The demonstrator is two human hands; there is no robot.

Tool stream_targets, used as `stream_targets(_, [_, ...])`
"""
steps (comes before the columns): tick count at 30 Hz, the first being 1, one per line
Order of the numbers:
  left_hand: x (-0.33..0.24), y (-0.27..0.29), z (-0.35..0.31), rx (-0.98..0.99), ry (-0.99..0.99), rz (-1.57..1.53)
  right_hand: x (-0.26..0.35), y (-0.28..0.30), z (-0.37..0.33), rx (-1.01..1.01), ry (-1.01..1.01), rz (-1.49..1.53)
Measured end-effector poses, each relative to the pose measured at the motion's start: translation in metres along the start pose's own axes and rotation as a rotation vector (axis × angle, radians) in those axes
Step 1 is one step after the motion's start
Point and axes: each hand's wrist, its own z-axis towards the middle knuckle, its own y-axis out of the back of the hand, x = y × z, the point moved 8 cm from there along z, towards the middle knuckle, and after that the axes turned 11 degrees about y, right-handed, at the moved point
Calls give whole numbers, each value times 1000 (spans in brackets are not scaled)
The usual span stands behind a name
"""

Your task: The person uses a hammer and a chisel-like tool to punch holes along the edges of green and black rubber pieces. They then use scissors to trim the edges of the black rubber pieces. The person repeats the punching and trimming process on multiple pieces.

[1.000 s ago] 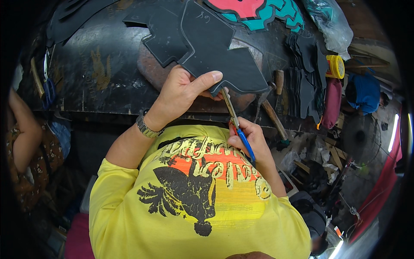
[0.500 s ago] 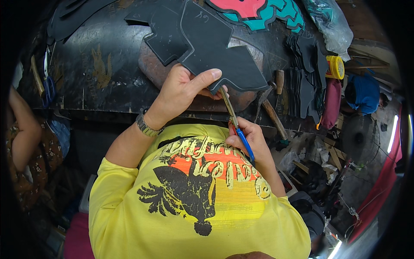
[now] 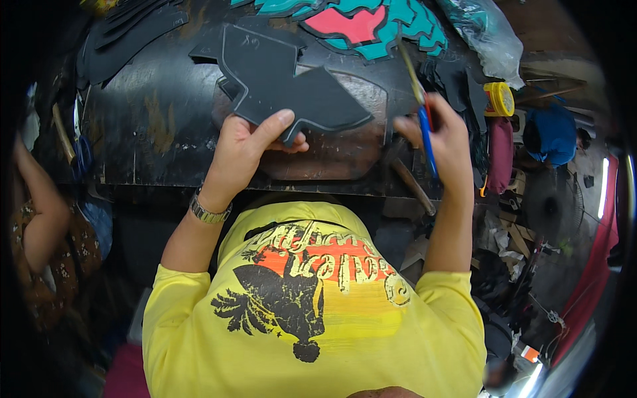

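My left hand [image 3: 252, 147] pinches the lower edge of a black sheet piece [image 3: 279, 86], thumb on top and fingers beneath. The piece has an angular outline with a notch, and a pale line runs along its border. In my right hand [image 3: 443, 136] is a pair of scissors [image 3: 423, 109] with blue and red handles, gripped upright to the right of the piece. The blades point away from me and do not touch the sheet; motion blurs them a little. Beneath the held piece lies a brownish slab [image 3: 352, 149] on the dark table, partly covered.
Teal and pink cut pieces [image 3: 348, 23] lie at the far side, beside a clear plastic bag [image 3: 488, 36]. Stacked black pieces [image 3: 129, 40] are at far left, near blue-handled scissors [image 3: 82, 142]. A wooden-handled hammer [image 3: 413, 187] lies at the near edge. Another person's arm [image 3: 43, 205] shows at left.
The scissors have left the sheet's lower edge and swung up and right with my right hand. My left hand has shifted left with the black piece, which is tilted differently.
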Motion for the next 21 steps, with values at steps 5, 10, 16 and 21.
stream_targets(5, [4,-8,-17,11,26,70,-55,-18,102,33,4,-449])
stream_targets(10, [4,-3,-36,-36,34,148,-79,-43,138,57,5,-507])
stream_targets(16, [16,-19,-39,151,180,-49,9,-38,79,-74,401,-497])
stream_targets(21, [35,-63,-48,352,555,-447,87,-55,-16,353,819,-116])
